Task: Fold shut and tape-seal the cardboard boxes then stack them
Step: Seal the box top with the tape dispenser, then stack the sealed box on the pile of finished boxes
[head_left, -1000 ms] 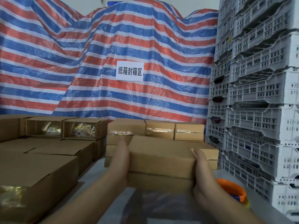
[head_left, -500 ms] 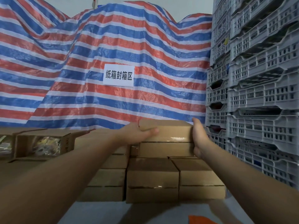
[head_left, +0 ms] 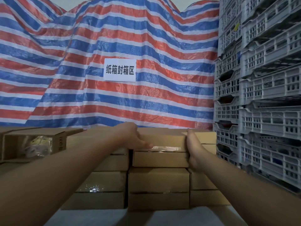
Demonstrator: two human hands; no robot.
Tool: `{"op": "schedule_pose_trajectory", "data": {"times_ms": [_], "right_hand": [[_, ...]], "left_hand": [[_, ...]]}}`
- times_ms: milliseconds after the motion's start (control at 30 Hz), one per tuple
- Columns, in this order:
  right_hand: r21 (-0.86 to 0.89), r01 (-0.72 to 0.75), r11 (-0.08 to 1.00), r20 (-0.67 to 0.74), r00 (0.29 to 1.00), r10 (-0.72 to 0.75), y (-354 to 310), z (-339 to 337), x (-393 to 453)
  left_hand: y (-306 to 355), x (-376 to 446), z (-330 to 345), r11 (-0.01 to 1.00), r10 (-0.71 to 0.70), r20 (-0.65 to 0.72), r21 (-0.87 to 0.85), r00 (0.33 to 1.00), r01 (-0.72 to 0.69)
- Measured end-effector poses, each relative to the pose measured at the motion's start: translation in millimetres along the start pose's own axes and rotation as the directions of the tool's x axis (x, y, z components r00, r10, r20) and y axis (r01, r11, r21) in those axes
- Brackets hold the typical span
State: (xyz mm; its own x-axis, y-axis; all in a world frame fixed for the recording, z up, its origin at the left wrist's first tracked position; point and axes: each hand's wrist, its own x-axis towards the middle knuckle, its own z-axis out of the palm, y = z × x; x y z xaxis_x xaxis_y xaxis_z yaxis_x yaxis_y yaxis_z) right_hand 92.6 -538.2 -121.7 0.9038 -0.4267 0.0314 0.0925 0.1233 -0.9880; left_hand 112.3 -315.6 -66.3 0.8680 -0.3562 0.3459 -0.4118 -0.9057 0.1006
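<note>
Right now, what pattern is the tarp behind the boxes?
Red, blue and white stripes on the tarp, head view.

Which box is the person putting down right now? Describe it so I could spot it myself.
Start at the grey crate wall on the right; just left of it stands a stack of brown boxes. The sealed box is the top one of the middle column, the only one held between the left hand and right hand.
</note>
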Motion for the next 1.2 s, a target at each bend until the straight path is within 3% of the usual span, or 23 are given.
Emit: {"op": "schedule_pose_trajectory", "data": {"times_ms": [233,433,533,700,800,900,1000,1100,1200], "right_hand": [[-0.006,0.057,0.998,-0.006,0.998,-0.057,-2.0,5.1,-13.7],[-0.171,-0.037,0.985,-0.045,0.999,0.029,-19.0,4.8,-40.6],[-0.406,0.084,0.910,-0.165,0.973,-0.164,-34.2,0.8,-62.5],[-0.559,0.242,0.793,-0.148,0.912,-0.383,-49.6,-1.0,-119.1],[-0.549,0.389,0.740,-0.110,0.844,-0.525,-50.0,15.2,-165.8],[-0.494,0.474,0.729,-0.061,0.817,-0.573,-27.5,39.8,-215.2],[-0.461,0.536,0.707,0.017,0.802,-0.597,22.8,62.6,-259.5],[-0.470,0.527,0.708,0.098,0.829,-0.551,77.0,77.0,-286.3],[-0.467,0.480,0.743,0.126,0.868,-0.481,111.9,87.6,-294.3]], "left_hand": [[-4.7,-20.9,5.0,0.989,0.103,-0.075,0.112,0.992,-0.094],[-5.4,-51.1,-12.4,0.968,0.154,-0.147,0.220,0.977,-0.120],[-9.5,-79.7,-24.6,0.967,0.200,-0.234,0.201,0.952,-0.154],[-19.2,-142.7,-46.4,0.962,0.230,-0.279,0.213,0.932,-0.174],[-31.4,-184.4,-54.2,0.981,0.195,-0.327,0.065,0.924,-0.184],[-39.3,-229.1,-42.5,0.963,0.165,-0.350,-0.146,0.922,-0.227],[-45.7,-270.5,-15.5,0.949,0.138,-0.379,-0.214,0.915,-0.232],[-53.4,-298.1,15.7,0.957,0.118,-0.341,-0.212,0.933,-0.199],[-63.5,-312.6,40.3,0.935,0.073,-0.268,-0.318,0.961,-0.160]]}}
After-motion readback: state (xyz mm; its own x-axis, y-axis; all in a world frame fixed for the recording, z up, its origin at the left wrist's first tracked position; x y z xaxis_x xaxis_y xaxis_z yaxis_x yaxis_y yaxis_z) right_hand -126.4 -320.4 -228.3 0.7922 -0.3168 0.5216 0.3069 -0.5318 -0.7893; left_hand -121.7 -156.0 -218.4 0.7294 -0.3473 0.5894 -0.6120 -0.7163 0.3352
